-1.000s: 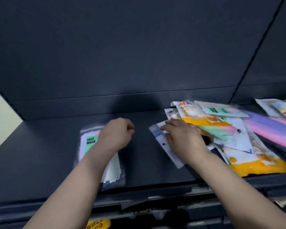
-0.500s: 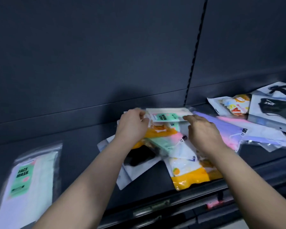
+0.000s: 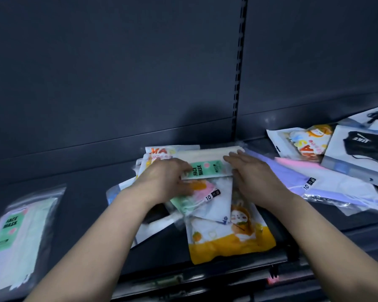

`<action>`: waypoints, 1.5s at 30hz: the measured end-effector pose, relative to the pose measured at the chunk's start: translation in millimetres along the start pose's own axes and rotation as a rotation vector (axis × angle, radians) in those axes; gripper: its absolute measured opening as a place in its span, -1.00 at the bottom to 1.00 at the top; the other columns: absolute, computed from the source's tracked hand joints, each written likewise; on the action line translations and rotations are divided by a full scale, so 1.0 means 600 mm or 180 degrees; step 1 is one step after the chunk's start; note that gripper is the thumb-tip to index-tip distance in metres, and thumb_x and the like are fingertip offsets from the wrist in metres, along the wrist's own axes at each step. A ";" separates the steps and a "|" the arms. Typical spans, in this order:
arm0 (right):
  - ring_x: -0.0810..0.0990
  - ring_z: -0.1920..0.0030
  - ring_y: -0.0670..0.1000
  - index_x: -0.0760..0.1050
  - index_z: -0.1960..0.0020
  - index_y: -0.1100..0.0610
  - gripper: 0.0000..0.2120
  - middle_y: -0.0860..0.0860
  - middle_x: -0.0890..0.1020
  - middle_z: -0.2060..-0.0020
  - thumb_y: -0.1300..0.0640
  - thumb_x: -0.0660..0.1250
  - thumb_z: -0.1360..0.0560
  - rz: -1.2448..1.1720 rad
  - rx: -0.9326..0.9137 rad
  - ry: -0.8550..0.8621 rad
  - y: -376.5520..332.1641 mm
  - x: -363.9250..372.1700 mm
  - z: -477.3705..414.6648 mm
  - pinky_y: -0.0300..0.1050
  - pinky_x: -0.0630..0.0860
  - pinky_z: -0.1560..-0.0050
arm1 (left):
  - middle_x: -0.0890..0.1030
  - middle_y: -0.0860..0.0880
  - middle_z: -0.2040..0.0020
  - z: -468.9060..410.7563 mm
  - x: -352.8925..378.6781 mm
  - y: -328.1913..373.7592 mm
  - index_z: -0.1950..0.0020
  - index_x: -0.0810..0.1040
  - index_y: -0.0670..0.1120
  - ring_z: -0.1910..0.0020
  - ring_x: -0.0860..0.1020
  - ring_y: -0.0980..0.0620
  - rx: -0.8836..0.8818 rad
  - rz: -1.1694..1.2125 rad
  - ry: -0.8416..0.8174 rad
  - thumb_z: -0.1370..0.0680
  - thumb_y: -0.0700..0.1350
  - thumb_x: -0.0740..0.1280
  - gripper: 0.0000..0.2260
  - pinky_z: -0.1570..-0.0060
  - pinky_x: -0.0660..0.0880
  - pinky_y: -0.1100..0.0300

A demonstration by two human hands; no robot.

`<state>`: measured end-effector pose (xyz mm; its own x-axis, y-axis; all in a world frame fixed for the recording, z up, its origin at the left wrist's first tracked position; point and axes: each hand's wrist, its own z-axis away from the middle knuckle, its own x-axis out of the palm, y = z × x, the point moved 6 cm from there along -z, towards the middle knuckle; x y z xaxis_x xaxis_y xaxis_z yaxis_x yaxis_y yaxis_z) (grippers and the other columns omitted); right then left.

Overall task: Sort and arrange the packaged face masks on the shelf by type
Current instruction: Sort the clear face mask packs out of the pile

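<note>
A cream pack with a green FACE MASK label [image 3: 207,165] lies on top of a mixed pile in the middle of the dark shelf [image 3: 87,188]. My left hand [image 3: 166,182] grips its left end and my right hand [image 3: 253,177] holds its right end. Under it lie a pink and green pack marked 10 [image 3: 196,197], a yellow cartoon pack [image 3: 229,238] and an orange-lettered pack [image 3: 159,151]. A matching FACE MASK pack [image 3: 18,234] lies alone at the far left.
To the right lie purple and pink packs [image 3: 310,179], a cartoon pack [image 3: 306,142] and boxed black masks [image 3: 362,147]. A slotted upright [image 3: 240,62] divides the back panel. The shelf's front rail [image 3: 205,277] runs below my forearms.
The view has swung right. My left hand left the far-left pack and joined the right hand on the pile, and both have drawn the FACE MASK pack slightly forward.
</note>
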<state>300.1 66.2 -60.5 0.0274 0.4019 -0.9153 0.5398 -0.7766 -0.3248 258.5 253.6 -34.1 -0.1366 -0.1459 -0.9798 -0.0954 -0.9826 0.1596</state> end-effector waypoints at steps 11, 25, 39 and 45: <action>0.40 -0.26 0.10 0.37 -0.38 -0.02 -0.55 0.02 0.50 -0.26 -0.05 0.27 -0.51 0.0130 0.0079 -0.0009 -0.016 -0.013 -0.021 -0.03 0.39 -0.19 | 0.43 -0.05 -0.40 0.019 -0.003 -0.012 -0.37 0.45 -0.05 -0.38 0.36 -0.11 -0.0923 0.0364 0.1080 -0.56 0.03 0.32 -0.60 -0.29 0.34 0.07; 0.57 0.14 0.10 0.32 0.20 0.07 -0.80 0.07 0.55 0.18 0.05 0.29 -0.53 -0.2055 0.1356 -0.0118 0.059 -0.019 -0.033 0.01 0.52 0.08 | 0.36 -0.02 -0.44 0.091 0.012 -0.058 -0.40 0.40 -0.06 -0.41 0.29 -0.11 -0.1654 0.0486 0.1113 -0.57 0.11 0.29 -0.54 -0.25 0.35 0.01; 0.55 0.04 0.02 0.37 -0.16 0.05 -0.79 0.05 0.55 -0.06 0.24 0.17 -0.56 -0.3200 0.1629 0.0459 0.083 -0.051 -0.001 -0.04 0.53 0.04 | 0.32 0.10 -0.49 0.028 0.059 0.095 -0.33 0.47 0.13 -0.51 0.18 0.12 0.0083 0.0410 -0.0045 -0.66 0.04 0.08 -0.70 -0.45 -0.22 -0.30; 0.55 0.01 0.07 0.34 -0.12 -0.01 -0.83 -0.02 0.55 0.06 0.16 0.17 -0.55 -0.2448 0.1533 0.0456 0.086 -0.063 0.005 0.12 0.51 -0.09 | 0.64 0.08 -0.16 0.047 0.018 0.015 -0.17 0.60 0.08 -0.18 0.55 -0.04 -0.0923 0.0594 0.1102 -0.58 0.09 0.26 -0.76 -0.27 0.40 -0.01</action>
<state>324.5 9.3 -43.3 -0.0728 0.9229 -0.3781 0.0444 -0.3758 -0.9257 228.3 246.6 -39.6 0.2156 -0.3041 -0.9279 0.1847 -0.9204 0.3446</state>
